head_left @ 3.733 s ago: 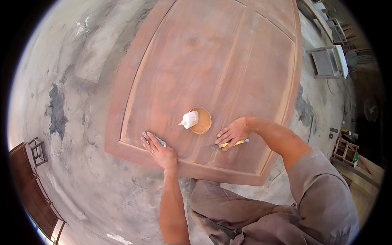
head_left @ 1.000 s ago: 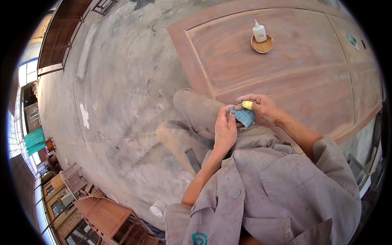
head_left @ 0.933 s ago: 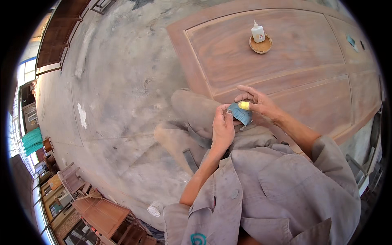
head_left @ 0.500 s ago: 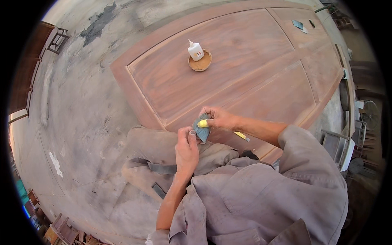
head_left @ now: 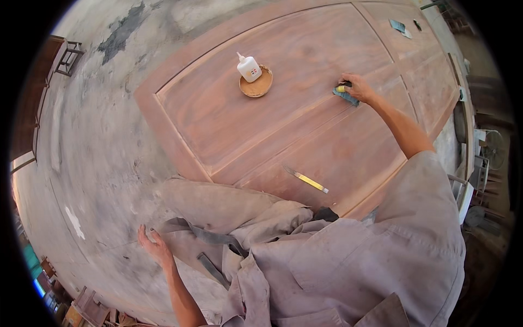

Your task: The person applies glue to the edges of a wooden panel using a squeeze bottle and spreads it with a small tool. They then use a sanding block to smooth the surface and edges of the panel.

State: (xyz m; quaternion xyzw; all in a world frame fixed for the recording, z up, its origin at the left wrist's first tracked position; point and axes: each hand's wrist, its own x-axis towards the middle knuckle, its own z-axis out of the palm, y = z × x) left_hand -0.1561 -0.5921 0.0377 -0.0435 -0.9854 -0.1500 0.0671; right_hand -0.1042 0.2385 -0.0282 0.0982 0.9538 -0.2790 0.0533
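Note:
A large wooden door panel [head_left: 218, 117] lies flat on the concrete floor. My right hand [head_left: 357, 87] reaches far out over it and presses a grey-blue sanding pad with a yellow piece [head_left: 344, 94] onto the wood. My left hand [head_left: 155, 246] rests flat on the concrete floor beside my bent knee, fingers spread, holding nothing. A yellow-handled blade tool [head_left: 306, 179] lies on the door near its front edge. A white glue bottle [head_left: 248, 67] leans in a small round brown dish [head_left: 257, 87] on the upper panel.
Small sandpaper scraps [head_left: 400, 27] lie at the door's far end. Wooden frames [head_left: 66, 57] stand at the upper left. Machinery and clutter [head_left: 482, 163] line the right side. Bare stained concrete floor [head_left: 92, 147] lies to the left of the door.
My hands were together at my lap holding the pad. Now the right hand has carried it out onto the door and the left has dropped to the floor.

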